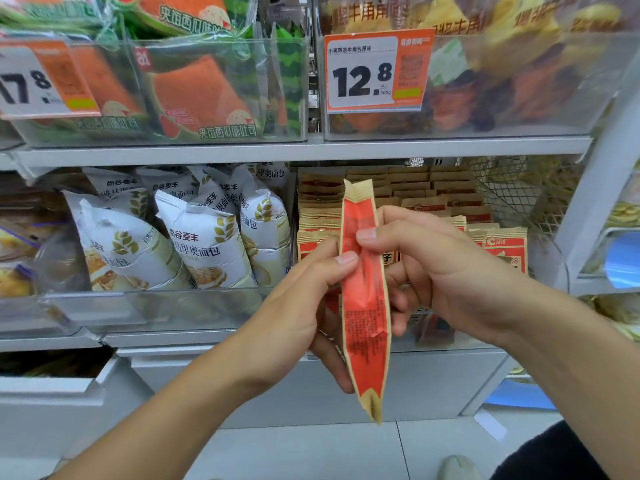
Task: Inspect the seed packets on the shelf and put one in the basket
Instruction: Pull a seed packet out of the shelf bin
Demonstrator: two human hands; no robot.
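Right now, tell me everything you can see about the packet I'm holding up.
The seed packet is a long, flat pouch, red in the middle with tan, paper-like edges and crimped ends. Small print runs down it, too blurred to read. It stands nearly upright and edge-on to the camera, in front of the shelf. The left hand grips its left edge, thumb on the front; the right hand pinches its upper part.

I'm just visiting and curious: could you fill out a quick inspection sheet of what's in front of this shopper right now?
Surface: shelf, several tiers of clear bins.
Job's things: seed packet, red and tan, held edge-on; matching packets stacked in the bin behind. Basket: nothing seen.
Clutter: white bread bags; watermelon toast packs; price tag reading 12.8.
Hands: left hand and right hand both pinch the packet.
Cables: nothing seen.
Surroundings: pale tiled floor.
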